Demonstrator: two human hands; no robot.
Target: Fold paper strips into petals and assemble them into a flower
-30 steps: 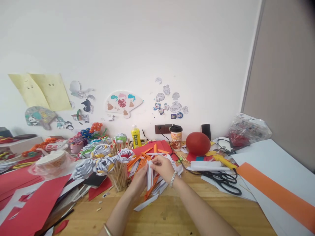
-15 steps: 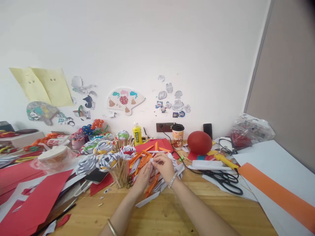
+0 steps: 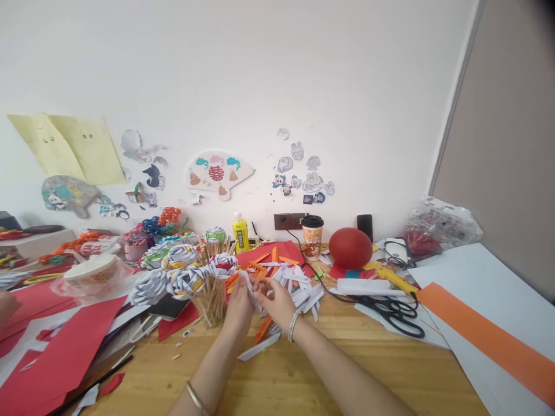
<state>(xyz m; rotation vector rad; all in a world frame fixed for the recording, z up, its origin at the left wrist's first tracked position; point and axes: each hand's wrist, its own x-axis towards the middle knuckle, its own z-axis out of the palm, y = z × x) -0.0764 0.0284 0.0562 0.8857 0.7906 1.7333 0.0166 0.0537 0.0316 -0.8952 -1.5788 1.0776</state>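
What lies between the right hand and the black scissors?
In the head view, loose white paper strips lie nearest the right hand, then some wooden tabletop and a black cable before the black scissors.

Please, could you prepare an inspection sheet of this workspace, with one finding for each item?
Surface: wooden table, heavily covered at left and right.
Job's things: white strip, held; loose strips, white and orange, nearby.
Clutter: red sheets, paper flowers at left; scissors, glue gun at right; cup, bottle, red ball near wall.
Hands: left hand holds the white strip; right hand is at it, grip unclear.
Cables: black cable from socket passes the cup; far end untraceable.
Surroundings: cut-outs on the wall; at left edge, blurred, seemingly another person's hand.
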